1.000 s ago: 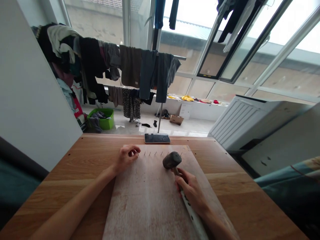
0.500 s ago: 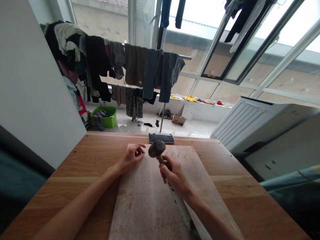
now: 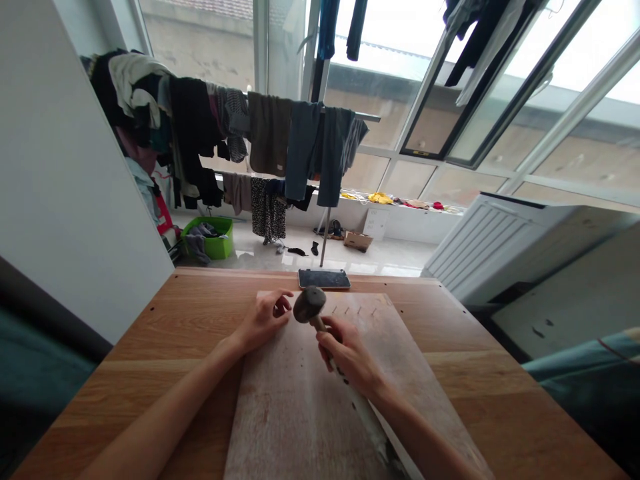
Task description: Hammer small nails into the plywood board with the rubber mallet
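Hammer (image 3: 317, 323) shifted left

Right hand (image 3: 349, 353) grips it above the board (image 3: 280, 413); its head (image 3: 308, 304), farther right a second ago, is beside the curled left hand (image 3: 265, 320), whose grasp I cannot tell. Nails (image 3: 360, 310) stand right; phone (image 3: 324, 279) beyond.

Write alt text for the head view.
A person's right-hand grip holds a hammer over a worn board with a row of nails; the left-hand grip curls beside the hammer. Beyond the board, a phone lies on a wooden table.
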Available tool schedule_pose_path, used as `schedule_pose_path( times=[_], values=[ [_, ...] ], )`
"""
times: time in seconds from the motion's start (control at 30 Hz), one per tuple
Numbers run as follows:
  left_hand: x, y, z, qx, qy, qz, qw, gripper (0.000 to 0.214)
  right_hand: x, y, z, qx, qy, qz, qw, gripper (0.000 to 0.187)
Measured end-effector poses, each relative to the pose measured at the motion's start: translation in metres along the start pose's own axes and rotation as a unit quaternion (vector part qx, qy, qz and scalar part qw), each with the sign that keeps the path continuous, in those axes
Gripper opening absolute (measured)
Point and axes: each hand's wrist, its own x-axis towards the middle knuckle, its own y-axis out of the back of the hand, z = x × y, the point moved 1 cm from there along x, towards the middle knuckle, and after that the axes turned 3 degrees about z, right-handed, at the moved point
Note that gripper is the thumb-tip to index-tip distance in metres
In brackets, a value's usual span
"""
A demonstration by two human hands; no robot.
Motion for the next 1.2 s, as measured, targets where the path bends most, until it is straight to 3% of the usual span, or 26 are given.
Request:
schedule_pose_path(
  times=[0.07,0.2,0.3,0.4,0.47,0.57,0.63,0.7,0.8,0.87,0.97,1.07,1.2],
  values=[
    [0.0,0.0,0.0,0.003,0.006,-0.001,1.0,0.03,-0.018,0.012,0.008,0.093,-0.044,0.012,0.995,0.033],
    [-0.002,0.0,-0.001,0.013,-0.004,0.002,1.0,0.032,-0.06,0.03,0.029,0.306,-0.149,0.109,0.934,0.047],
    [-0.001,0.0,0.003,0.028,-0.015,0.013,0.999,0.031,-0.082,0.033,0.039,0.346,-0.195,0.153,0.905,0.047],
    [0.0,0.004,0.011,0.087,-0.021,0.048,0.995,0.027,-0.098,0.032,0.043,0.316,-0.208,0.126,0.917,0.058],
    [-0.006,0.012,0.016,0.152,-0.035,0.063,0.986,0.023,-0.11,0.037,0.046,0.239,-0.179,0.118,0.947,0.061],
    [-0.033,0.03,0.022,0.249,-0.076,0.036,0.965,0.025,-0.133,0.061,0.056,0.016,-0.059,0.164,0.984,0.044],
    [-0.064,0.044,0.027,0.32,-0.08,0.02,0.944,0.027,-0.15,0.085,0.067,-0.136,0.018,0.212,0.968,0.031],
    [-0.098,0.055,0.034,0.351,-0.065,0.027,0.934,0.028,-0.164,0.105,0.082,-0.264,0.1,0.187,0.941,0.036],
    [-0.135,0.059,0.053,0.338,-0.093,0.002,0.937,0.029,-0.175,0.123,0.103,-0.434,0.21,0.173,0.859,0.05],
    [-0.144,0.053,0.068,0.333,-0.116,-0.02,0.936,0.036,-0.177,0.13,0.116,-0.514,0.244,0.175,0.803,0.051],
    [-0.138,0.032,0.085,0.311,-0.138,-0.055,0.939,0.042,-0.182,0.15,0.138,-0.575,0.243,0.197,0.756,0.047],
    [-0.122,-0.002,0.096,0.248,-0.164,-0.107,0.949,0.045,-0.193,0.193,0.165,-0.596,0.206,0.233,0.74,0.047],
    [-0.095,-0.059,0.113,0.186,-0.186,-0.234,0.936,0.053,-0.214,0.27,0.192,-0.57,0.062,0.317,0.756,0.049]
  ],
)
